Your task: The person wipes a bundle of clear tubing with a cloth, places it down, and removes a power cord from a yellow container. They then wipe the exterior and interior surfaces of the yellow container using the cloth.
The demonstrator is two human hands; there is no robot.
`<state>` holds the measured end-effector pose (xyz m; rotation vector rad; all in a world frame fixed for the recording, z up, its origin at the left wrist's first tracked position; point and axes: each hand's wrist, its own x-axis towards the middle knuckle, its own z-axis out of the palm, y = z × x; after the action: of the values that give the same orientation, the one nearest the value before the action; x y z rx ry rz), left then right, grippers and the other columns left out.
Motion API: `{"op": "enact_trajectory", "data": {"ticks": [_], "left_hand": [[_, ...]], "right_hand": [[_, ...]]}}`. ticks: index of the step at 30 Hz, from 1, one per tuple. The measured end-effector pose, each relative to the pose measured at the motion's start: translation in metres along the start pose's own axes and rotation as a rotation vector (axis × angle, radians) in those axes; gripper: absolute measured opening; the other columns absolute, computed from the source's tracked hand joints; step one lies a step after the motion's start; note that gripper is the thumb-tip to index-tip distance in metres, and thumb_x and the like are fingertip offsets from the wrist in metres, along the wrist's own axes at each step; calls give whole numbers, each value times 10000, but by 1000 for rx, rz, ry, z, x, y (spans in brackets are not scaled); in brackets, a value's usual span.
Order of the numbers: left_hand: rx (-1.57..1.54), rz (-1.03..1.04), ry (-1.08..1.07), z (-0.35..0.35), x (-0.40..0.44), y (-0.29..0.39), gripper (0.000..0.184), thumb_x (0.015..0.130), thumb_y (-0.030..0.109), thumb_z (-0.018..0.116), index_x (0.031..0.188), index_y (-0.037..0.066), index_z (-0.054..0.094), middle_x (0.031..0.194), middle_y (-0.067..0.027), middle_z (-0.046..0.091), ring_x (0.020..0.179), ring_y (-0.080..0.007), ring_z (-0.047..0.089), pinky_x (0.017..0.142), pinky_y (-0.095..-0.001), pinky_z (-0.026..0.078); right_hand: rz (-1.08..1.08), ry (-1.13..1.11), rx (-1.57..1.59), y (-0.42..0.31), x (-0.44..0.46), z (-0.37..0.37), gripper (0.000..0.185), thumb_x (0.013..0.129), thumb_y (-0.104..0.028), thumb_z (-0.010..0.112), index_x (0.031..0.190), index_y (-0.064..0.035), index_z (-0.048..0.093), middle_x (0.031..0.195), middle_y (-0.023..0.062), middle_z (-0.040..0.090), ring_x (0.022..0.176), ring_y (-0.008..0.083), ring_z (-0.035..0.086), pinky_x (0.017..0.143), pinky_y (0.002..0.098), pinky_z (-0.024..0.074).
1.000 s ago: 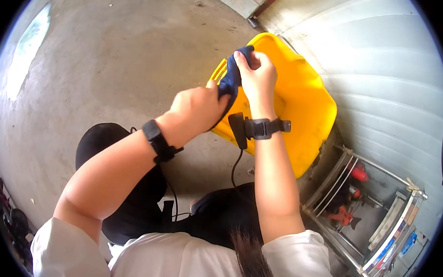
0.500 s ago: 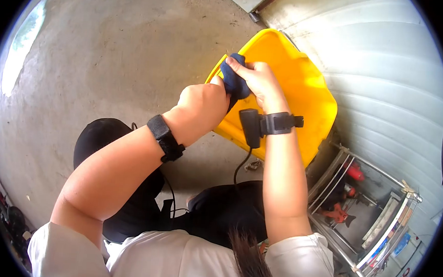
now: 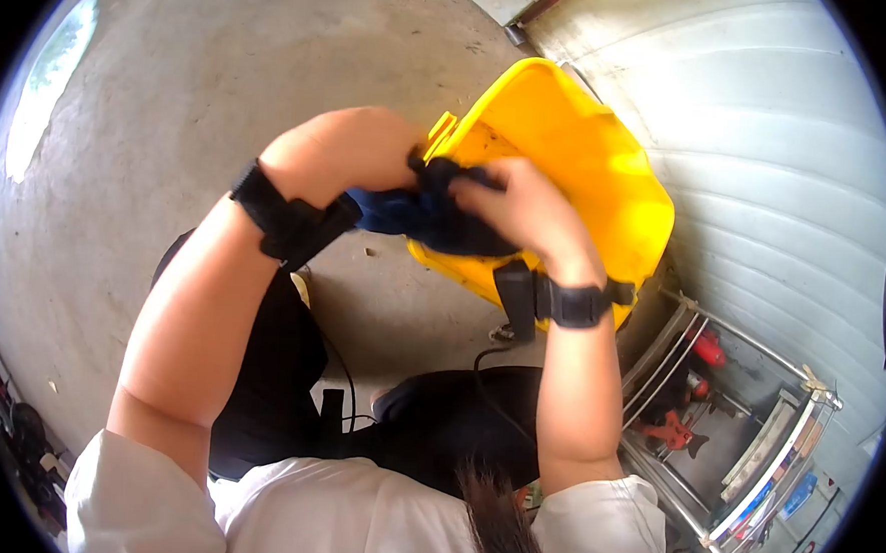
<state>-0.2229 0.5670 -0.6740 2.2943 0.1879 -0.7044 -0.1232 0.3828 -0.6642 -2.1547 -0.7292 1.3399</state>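
A dark blue cloth hangs bunched and partly spread between my two hands, over the near-left rim of a yellow plastic bin. My left hand grips the cloth's left part, its wrist bent and its fingers largely hidden and blurred. Closed on the right part, my right hand has thumb and fingers pressed into the fabric, above the bin's opening. Each wrist wears a black strap with a black device. Some dark specks show on the bin's inner wall.
At the lower right a metal-framed rack holds red-handled tools and other items. A pale corrugated wall runs along the right. Black cables lie by my legs, and dark objects sit at the far left edge.
The cloth has gone from a tight bundle to a wider, looser shape and come lower. My left hand has moved left and up; my right hand has moved slightly down and right.
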Motion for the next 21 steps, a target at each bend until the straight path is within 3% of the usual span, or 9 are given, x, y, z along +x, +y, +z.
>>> {"op": "enact_trajectory", "data": {"ticks": [2, 3, 6, 7, 8, 13, 17, 21], "left_hand": [[31, 40, 110, 9, 3, -7, 244, 849, 170, 624, 1036, 23, 675, 908, -229, 673, 871, -404, 635, 755, -416, 515], [44, 60, 161, 17, 6, -9, 228, 839, 136, 622, 1029, 20, 672, 902, -230, 671, 865, -401, 634, 748, -416, 514], [93, 63, 356, 36, 26, -13, 192, 861, 119, 586, 1002, 21, 670, 907, -230, 664, 872, -394, 624, 741, -429, 504], [80, 69, 389, 36, 32, -15, 173, 877, 114, 561, 977, 16, 662, 931, -221, 662, 889, -395, 613, 752, -435, 496], [60, 45, 404, 33, 31, -9, 177, 880, 124, 563, 981, 15, 659, 939, -216, 662, 895, -395, 613, 760, -432, 497], [16, 47, 455, 23, 34, 0, 234, 884, 174, 603, 1045, 10, 650, 972, -198, 673, 904, -382, 625, 798, -407, 507], [-1, 55, 336, 15, 32, -4, 262, 888, 185, 630, 1073, 2, 661, 1010, -187, 689, 909, -360, 645, 827, -380, 526], [55, -154, 216, 10, 30, 15, 255, 923, 187, 620, 1084, -6, 662, 1018, -171, 699, 875, -324, 664, 826, -346, 547]], "right_hand": [[-21, -32, -294, -12, -23, 10, 368, 863, -297, 662, 1022, 35, 658, 935, 233, 693, 893, 373, 678, 808, 397, 510], [-128, 121, -180, -1, -25, 25, 380, 863, -309, 667, 1037, 28, 652, 934, 266, 668, 921, 447, 627, 800, 447, 500], [-131, 590, 94, 12, 5, 51, 377, 895, -311, 642, 992, 53, 617, 921, 279, 661, 932, 452, 619, 757, 460, 509], [-236, 673, 59, 20, 20, 56, 362, 912, -302, 622, 941, 59, 613, 896, 284, 659, 902, 454, 624, 741, 462, 514], [-237, 622, 129, 18, 25, 57, 387, 909, -332, 614, 956, 52, 624, 887, 286, 658, 867, 459, 628, 745, 471, 515], [-115, 302, -206, 11, 3, 52, 455, 878, -409, 610, 888, 44, 660, 886, 273, 667, 848, 439, 644, 774, 473, 518], [-142, 146, -334, 21, -6, 49, 404, 861, -363, 641, 886, 40, 662, 886, 270, 669, 868, 426, 643, 789, 468, 511], [-237, 668, -197, 32, 12, 57, 392, 839, -311, 684, 1005, 25, 568, 919, 260, 657, 881, 423, 634, 782, 476, 504]]}}
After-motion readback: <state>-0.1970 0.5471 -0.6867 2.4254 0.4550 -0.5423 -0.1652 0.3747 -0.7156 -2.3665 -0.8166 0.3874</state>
